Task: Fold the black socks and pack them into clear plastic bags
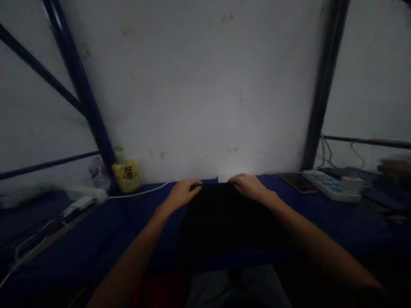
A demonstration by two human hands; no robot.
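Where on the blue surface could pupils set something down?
Bare blue surface shows between white cable and left forearm, and between right hand and dark flat device. The black cloth fills the middle; around the white case looks crowded.

Dim light, pale marked wall

dim, flat light overall. wall grey, palest mid-stretch, darkening toward the corners. black cloth nearly featureless, folds lost. bottom edge sinks almost to black. faint sheen high on left post; it and right post lean outward, wide-lens stretch. far sides smeared.
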